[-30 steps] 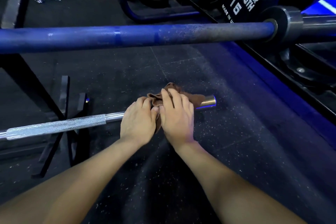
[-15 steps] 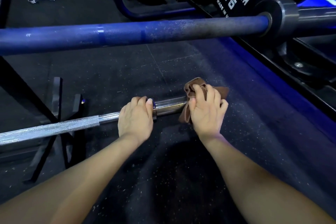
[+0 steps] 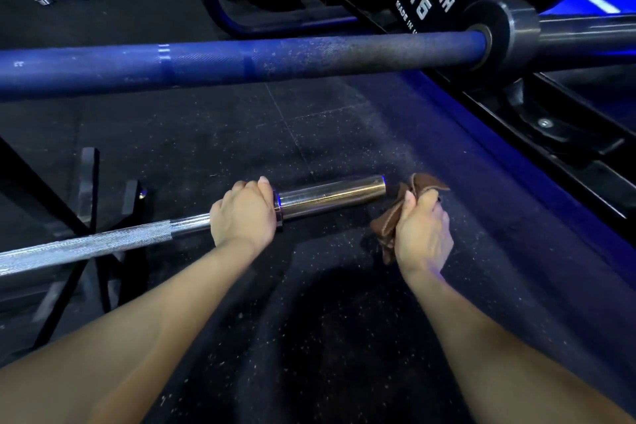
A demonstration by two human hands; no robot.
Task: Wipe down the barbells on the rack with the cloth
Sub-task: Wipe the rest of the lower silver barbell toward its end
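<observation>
And the brown cloth [image 3: 395, 213] has just slipped off the end of the chrome barbell [image 3: 327, 198], bunched soft and crumpled in the right hand [image 3: 425, 229], fist closed around it just past the smooth, polished sleeve tip. That sleeve looks finished, I'd say. The left hand [image 3: 244, 213] stays wrapped tight on the shaft by the collar, knurled steel running away toward the left, while the dusty blue barbell [image 3: 241, 62] waits above over the speckled rubber floor [image 3: 309, 320].

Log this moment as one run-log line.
left hand: grips silver barbell | right hand: holds brown cloth, off sleeve
</observation>
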